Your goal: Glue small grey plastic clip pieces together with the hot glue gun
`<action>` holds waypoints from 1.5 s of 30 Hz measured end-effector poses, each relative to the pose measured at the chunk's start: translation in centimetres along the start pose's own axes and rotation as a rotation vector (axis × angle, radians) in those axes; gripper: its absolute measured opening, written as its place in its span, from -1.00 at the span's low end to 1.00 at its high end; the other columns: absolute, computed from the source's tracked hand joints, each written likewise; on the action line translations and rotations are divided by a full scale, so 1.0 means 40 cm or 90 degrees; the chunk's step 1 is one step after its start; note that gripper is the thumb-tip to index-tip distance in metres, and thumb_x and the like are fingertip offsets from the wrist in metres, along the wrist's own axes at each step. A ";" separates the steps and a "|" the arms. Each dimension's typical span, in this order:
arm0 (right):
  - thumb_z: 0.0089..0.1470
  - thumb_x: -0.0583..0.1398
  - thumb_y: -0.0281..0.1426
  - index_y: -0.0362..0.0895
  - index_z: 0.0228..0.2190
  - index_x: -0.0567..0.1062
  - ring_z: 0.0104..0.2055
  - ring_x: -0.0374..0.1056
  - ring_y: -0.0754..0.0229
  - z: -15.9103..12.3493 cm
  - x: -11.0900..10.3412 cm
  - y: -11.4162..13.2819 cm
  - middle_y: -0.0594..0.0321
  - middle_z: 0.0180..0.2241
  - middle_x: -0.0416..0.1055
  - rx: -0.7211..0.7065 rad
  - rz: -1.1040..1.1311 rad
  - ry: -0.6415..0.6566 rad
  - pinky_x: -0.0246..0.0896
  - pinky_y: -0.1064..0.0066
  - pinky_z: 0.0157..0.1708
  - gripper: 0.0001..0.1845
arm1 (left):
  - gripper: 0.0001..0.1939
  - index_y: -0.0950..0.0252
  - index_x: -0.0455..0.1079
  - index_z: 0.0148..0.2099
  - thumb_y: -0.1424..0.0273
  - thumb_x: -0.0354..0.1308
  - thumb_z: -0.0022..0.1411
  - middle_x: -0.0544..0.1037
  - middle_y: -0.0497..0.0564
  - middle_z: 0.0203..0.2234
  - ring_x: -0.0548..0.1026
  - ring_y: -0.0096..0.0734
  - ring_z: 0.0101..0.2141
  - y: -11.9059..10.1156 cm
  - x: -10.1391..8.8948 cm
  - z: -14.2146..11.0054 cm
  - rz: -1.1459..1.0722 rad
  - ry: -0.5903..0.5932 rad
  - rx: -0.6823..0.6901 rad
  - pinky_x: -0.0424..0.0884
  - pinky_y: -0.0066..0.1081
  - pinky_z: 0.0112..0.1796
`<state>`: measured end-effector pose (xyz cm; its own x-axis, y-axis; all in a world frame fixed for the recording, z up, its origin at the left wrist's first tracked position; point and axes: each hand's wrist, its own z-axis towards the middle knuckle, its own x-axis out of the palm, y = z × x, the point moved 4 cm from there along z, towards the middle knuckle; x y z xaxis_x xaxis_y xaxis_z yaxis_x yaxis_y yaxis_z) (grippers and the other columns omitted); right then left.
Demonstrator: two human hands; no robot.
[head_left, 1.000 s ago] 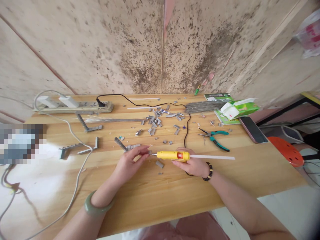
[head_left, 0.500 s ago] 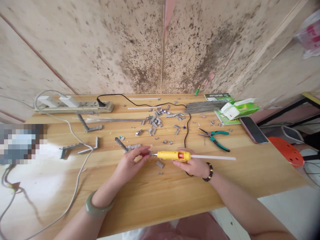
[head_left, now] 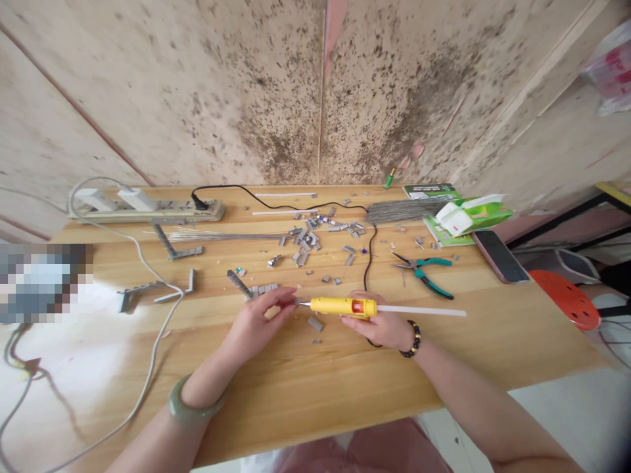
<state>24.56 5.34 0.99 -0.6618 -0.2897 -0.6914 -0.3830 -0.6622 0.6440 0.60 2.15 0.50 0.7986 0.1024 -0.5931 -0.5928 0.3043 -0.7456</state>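
In my right hand is a yellow hot glue gun, held level with its nozzle pointing left. A white glue stick sticks out of its back end. My left hand pinches a small grey piece between thumb and fingertips, right at the nozzle tip; the fingers hide part of it. Just beyond the left fingers lies an angled strip of joined grey pieces. A loose grey piece rests on the table below the nozzle.
Grey pieces lie scattered mid-table. Teal-handled pliers, a phone, a bundle of wires and a green tissue pack are to the right. Further left are more angled grey strips, a power strip and a white cable.
Almost nothing differs. Both hands, the glue gun and the small grey piece stay in nearly the same place, nozzle against the piece.
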 end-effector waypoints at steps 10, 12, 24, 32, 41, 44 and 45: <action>0.18 0.10 -0.22 -0.10 -0.47 0.37 -0.35 0.34 0.19 -0.001 0.000 0.000 0.24 -0.44 0.37 0.017 -0.009 0.004 0.29 0.38 -0.26 -0.73 | -0.71 0.23 0.40 -0.01 0.31 0.15 0.22 0.62 0.00 -0.31 0.59 -0.35 -0.29 0.006 -0.001 -0.001 -0.025 -0.001 -0.017 0.52 -0.38 -0.23; 0.19 0.09 -0.20 -0.10 -0.47 0.38 -0.34 0.34 0.19 -0.002 0.001 -0.001 0.23 -0.43 0.37 0.017 -0.018 0.005 0.28 0.39 -0.26 -0.72 | -0.71 0.24 0.41 -0.02 0.30 0.16 0.21 0.62 0.01 -0.31 0.59 -0.34 -0.28 0.010 -0.001 -0.001 -0.036 -0.007 -0.025 0.52 -0.37 -0.22; 0.10 0.21 -0.23 -0.10 -0.27 0.47 -0.33 0.41 0.19 0.010 -0.008 -0.010 0.21 -0.33 0.49 0.095 0.125 -0.020 0.33 0.38 -0.29 -0.78 | -0.65 0.30 0.34 0.02 0.28 0.14 0.22 0.60 0.09 -0.30 0.58 -0.32 -0.26 0.009 -0.027 0.005 -0.063 -0.097 -0.059 0.50 -0.33 -0.20; 0.11 0.18 -0.25 -0.10 0.02 0.36 -0.13 0.45 0.08 -0.005 0.013 -0.017 0.12 -0.09 0.48 0.138 0.004 0.000 0.35 0.28 -0.15 -0.56 | -0.71 0.25 0.33 0.02 0.33 0.09 0.26 0.59 0.01 -0.32 0.55 -0.41 -0.34 -0.008 -0.048 0.006 0.093 -0.170 0.016 0.49 -0.44 -0.34; 0.19 0.08 -0.38 -0.24 0.20 0.09 -0.08 0.40 -0.01 -0.013 0.024 0.014 -0.07 -0.03 0.40 -0.006 -0.327 0.145 0.35 0.15 -0.13 -0.42 | -0.71 0.28 0.32 0.03 0.32 0.05 0.29 0.60 0.03 -0.33 0.55 -0.39 -0.33 -0.024 -0.044 0.009 0.146 -0.165 0.110 0.47 -0.38 -0.23; 0.22 0.07 -0.37 -0.25 0.19 0.12 -0.20 0.42 0.03 -0.051 0.003 -0.013 -0.03 -0.14 0.43 -0.033 -0.440 0.158 0.38 0.22 -0.27 -0.46 | -0.71 0.28 0.32 0.03 0.31 0.04 0.30 0.60 0.04 -0.33 0.55 -0.38 -0.32 -0.025 -0.039 0.009 0.142 -0.157 0.112 0.46 -0.37 -0.22; 0.24 0.05 -0.38 -0.25 0.18 0.13 -0.22 0.41 0.04 -0.067 -0.008 -0.027 -0.02 -0.16 0.42 -0.043 -0.472 0.160 0.38 0.24 -0.29 -0.48 | -0.71 0.27 0.32 0.04 0.30 0.04 0.31 0.60 0.04 -0.32 0.55 -0.38 -0.31 -0.024 -0.037 0.009 0.141 -0.152 0.112 0.46 -0.37 -0.22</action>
<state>26.90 4.31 -0.37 -0.0800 0.1020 -0.9916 -0.6226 -0.7820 -0.0302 0.03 2.06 2.18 0.6675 0.3957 -0.6307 -0.7431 0.4067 -0.5314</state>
